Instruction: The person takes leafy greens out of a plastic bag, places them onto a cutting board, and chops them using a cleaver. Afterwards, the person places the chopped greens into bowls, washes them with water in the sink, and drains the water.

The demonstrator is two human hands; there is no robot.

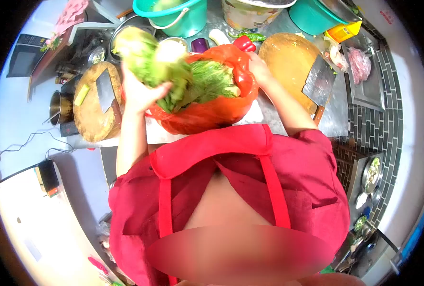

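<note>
My left hand is closed round a leafy green vegetable, held above the left part of an orange-red plastic bag. The vegetable's upper end is blurred. More leafy greens lie inside the open bag. At the bag's right rim, my right hand grips the plastic; its fingertips are partly hidden. A red pepper, a piece of eggplant and green peppers lie just behind the bag.
Round cutting boards stand left and right, each with a cleaver on it. Teal buckets and a patterned bucket line the back. A metal sink is at right.
</note>
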